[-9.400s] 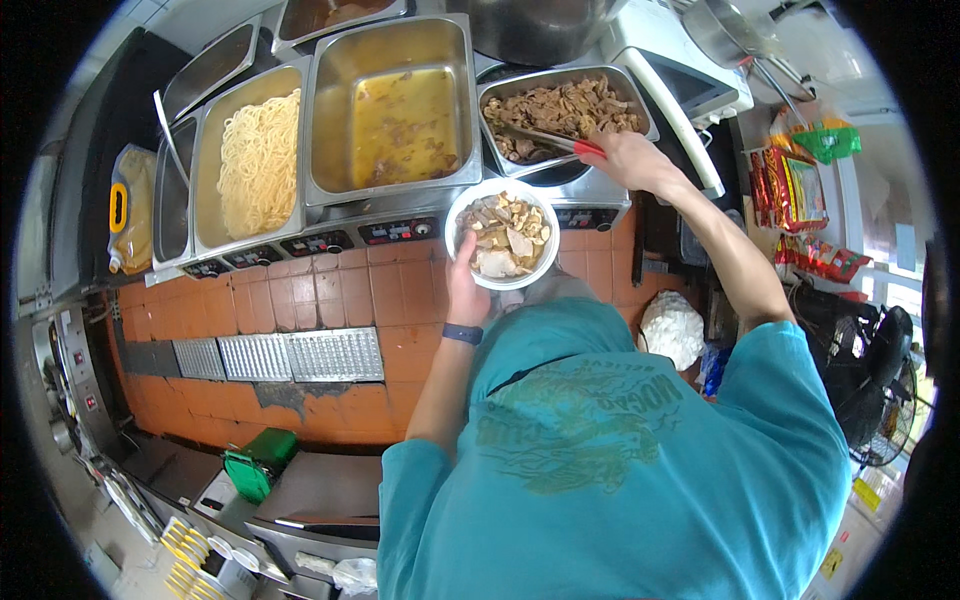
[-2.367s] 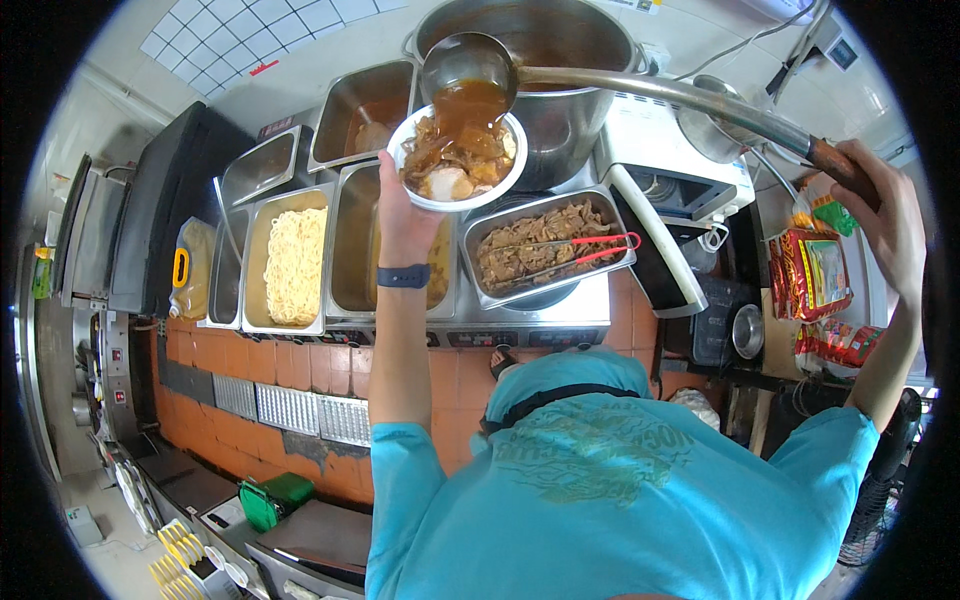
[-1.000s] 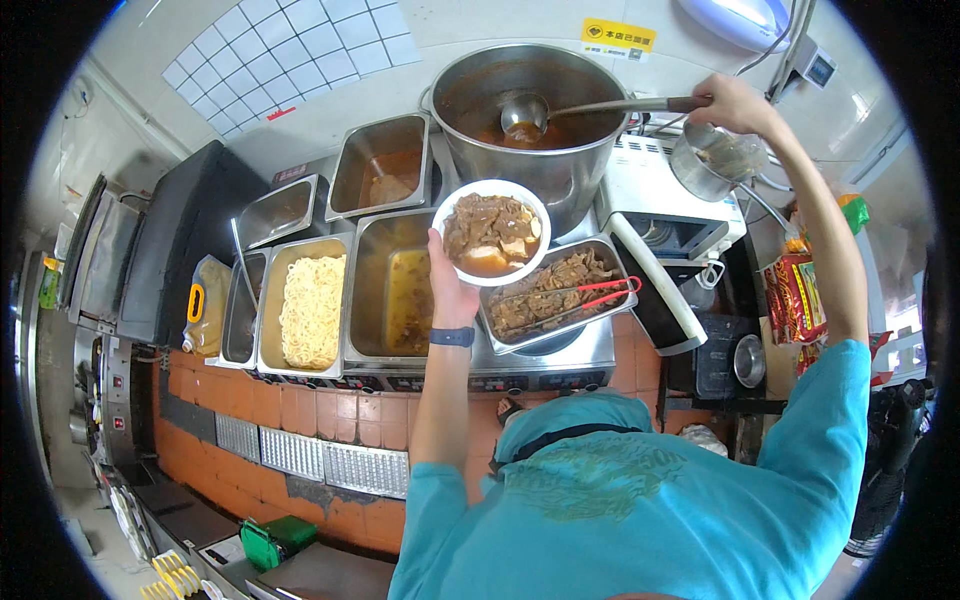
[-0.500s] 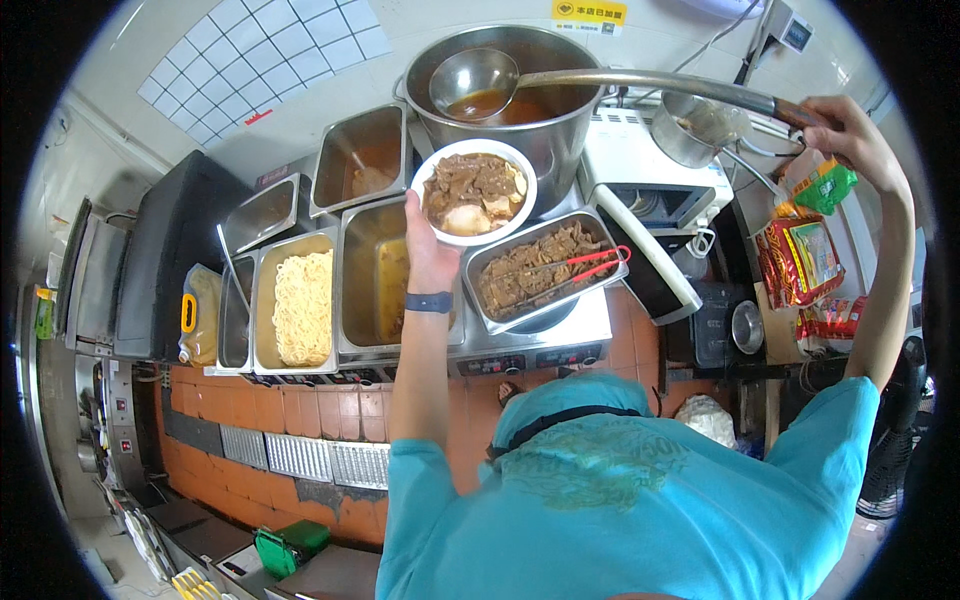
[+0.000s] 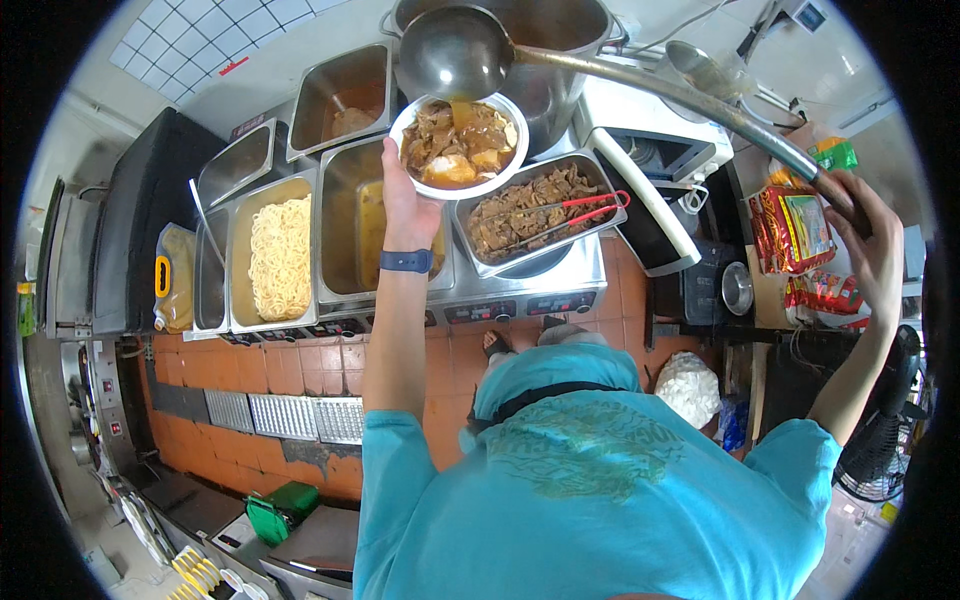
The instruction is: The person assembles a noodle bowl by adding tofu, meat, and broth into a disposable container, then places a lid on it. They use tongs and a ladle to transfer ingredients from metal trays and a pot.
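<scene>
My left hand [image 5: 409, 215] holds up a white bowl [image 5: 478, 189] from its near left side, with the thumb along the rim. In the bowl lie sliced brown meat, a pale egg-like piece and brown broth. My right hand [image 5: 864, 238] grips the far end of a long-handled ladle [image 5: 456, 58], whose wooden grip shows partly between the fingers. The ladle's cup is tipped over the bowl's far edge, and brown liquid runs from it into the bowl. Behind them stands a large metal stockpot [image 5: 575, 110], partly covered by the ladle.
A tray of sliced meat [image 5: 528, 212] with red-handled tongs [image 5: 592, 208] sits right of the bowl. To the left are a noodle pan [image 5: 281, 258], a broth pan [image 5: 340, 215] and other metal pans. A white oven [image 5: 655, 130] and red packets [image 5: 792, 230] are on the right.
The ladle has swung from above the stockpot toward me and tipped over the bowl, and broth now shows there. My right hand has come lower and nearer. The view has shifted.
</scene>
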{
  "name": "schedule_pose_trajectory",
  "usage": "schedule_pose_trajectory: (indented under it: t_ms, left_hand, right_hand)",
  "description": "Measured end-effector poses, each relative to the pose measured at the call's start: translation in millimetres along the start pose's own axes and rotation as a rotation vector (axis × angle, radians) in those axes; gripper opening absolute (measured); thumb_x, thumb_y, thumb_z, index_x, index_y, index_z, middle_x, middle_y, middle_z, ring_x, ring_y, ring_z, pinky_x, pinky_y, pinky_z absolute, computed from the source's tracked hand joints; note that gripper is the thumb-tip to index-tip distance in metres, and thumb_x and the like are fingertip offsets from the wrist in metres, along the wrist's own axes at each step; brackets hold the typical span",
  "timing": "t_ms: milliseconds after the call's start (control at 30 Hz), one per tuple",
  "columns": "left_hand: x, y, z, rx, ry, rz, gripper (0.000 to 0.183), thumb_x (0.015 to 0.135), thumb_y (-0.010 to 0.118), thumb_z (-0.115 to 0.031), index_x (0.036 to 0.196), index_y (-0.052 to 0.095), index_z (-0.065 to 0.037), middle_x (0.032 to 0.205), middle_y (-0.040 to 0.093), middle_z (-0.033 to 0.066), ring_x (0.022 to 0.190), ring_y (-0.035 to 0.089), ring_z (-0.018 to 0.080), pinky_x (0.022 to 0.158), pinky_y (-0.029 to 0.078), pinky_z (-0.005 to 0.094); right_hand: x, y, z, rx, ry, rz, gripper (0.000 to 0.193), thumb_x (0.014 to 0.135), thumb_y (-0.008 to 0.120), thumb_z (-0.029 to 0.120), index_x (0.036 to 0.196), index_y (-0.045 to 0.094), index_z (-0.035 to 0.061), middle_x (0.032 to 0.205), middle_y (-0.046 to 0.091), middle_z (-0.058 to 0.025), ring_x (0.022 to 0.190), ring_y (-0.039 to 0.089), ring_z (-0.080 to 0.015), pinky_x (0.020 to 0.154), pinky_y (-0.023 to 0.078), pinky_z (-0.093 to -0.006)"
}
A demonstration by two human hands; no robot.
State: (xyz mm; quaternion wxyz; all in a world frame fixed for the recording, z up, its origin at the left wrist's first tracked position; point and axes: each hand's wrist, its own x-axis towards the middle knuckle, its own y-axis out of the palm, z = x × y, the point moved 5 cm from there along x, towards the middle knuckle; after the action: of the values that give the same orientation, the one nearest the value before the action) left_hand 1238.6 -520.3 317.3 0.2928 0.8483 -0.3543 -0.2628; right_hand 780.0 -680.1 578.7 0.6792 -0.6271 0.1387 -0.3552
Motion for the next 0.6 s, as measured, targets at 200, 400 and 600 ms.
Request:
schedule_pose_trajectory:
  t_ms: [200,400,600]
  left_hand:
    - [-5.0,-1.6,4.9,-0.005,0.014,-0.046,0.057,0.104,0.035,-0.051,0.142,0.046,-0.01,0.141,0.053,0.0097,0.13,0.051,0.0276,0.107,0.044,0.0465]
    - [-40.9,-2.0,6.2,-0.093,0.125,-0.095,0.053,0.106,0.034,-0.046,0.14,0.046,-0.007,0.14,0.053,0.0099,0.13,0.049,0.0246,0.11,0.039,0.0396]
    - [-120.4,-19.1,17.3,-0.11,0.369,-0.184,0.059,0.101,0.045,-0.05,0.14,0.045,-0.006,0.138,0.053,0.0134,0.126,0.053,0.0276,0.107,0.044,0.0436]
  right_hand:
    - [27.2,19.0,-45.1,0.464,0.458,0.308,0.049,0.093,0.065,0.04,0.122,0.062,0.0007,0.072,0.046,0.0076,0.06,0.038,-0.0013,0.051,0.025,-0.0184]
    - [116.7,42.4,-60.1,0.29,0.173,0.202,0.038,0.095,0.062,0.035,0.112,0.067,0.0011,0.07,0.055,0.0023,0.058,0.047,-0.0051,0.051,0.034,-0.0226]
    - [263.8,123.0,-65.0,-0.232,-0.236,-0.028,0.035,0.086,0.068,0.018,0.118,0.065,0.0053,0.108,0.068,-0.0216,0.1,0.065,-0.0369,0.085,0.051,-0.0427]
